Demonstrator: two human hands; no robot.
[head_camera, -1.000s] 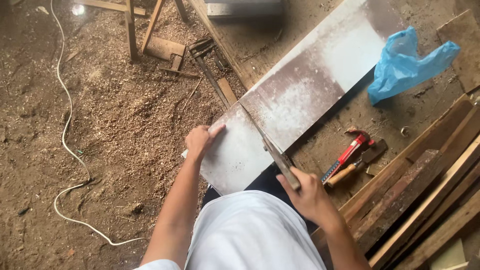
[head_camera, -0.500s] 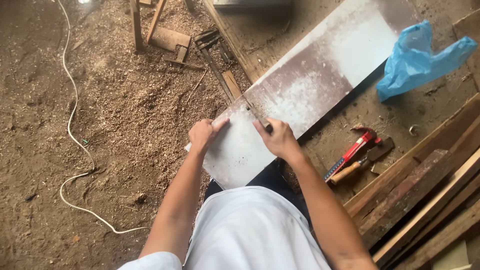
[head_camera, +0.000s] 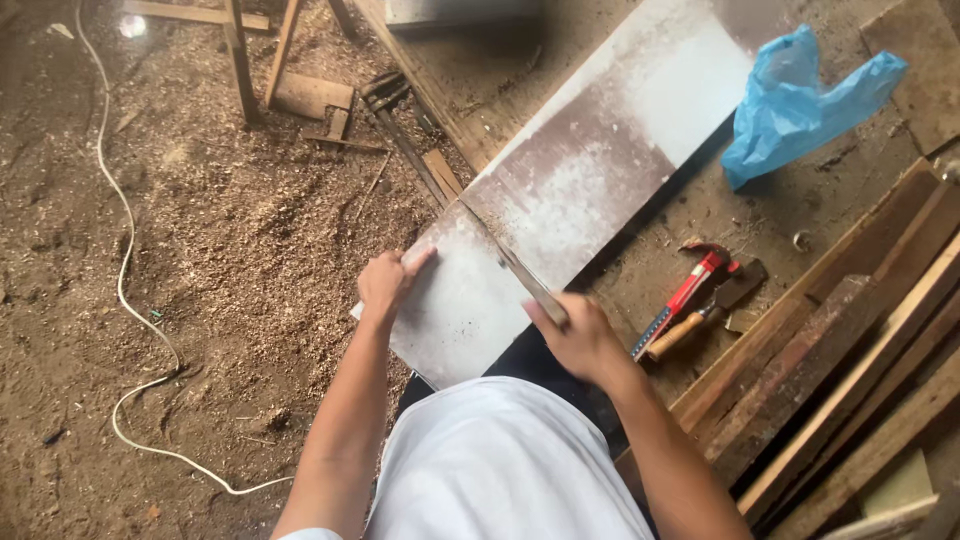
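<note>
A long flat board (head_camera: 600, 170), whitish with a brown patch, lies slanted across the sawdust floor. My left hand (head_camera: 388, 282) presses on its near left edge with the fingers on top. My right hand (head_camera: 582, 340) is closed around the handle of a hand saw (head_camera: 525, 280). The thin blade runs across the board's near end, up and to the left. My white shirt and dark trousers hide the board's nearest corner.
A red-handled hammer (head_camera: 690, 290) and a wooden-handled tool (head_camera: 690, 332) lie right of the board. A blue plastic bag (head_camera: 800, 100) is at top right, stacked planks (head_camera: 850, 360) at right. A white cable (head_camera: 120, 280) snakes over the sawdust at left, wooden frame legs (head_camera: 240, 60) at top left.
My right hand pushed the saw forward along the board, then drew it back toward my body. The left hand stayed on the board's edge. The view shifted slightly.
</note>
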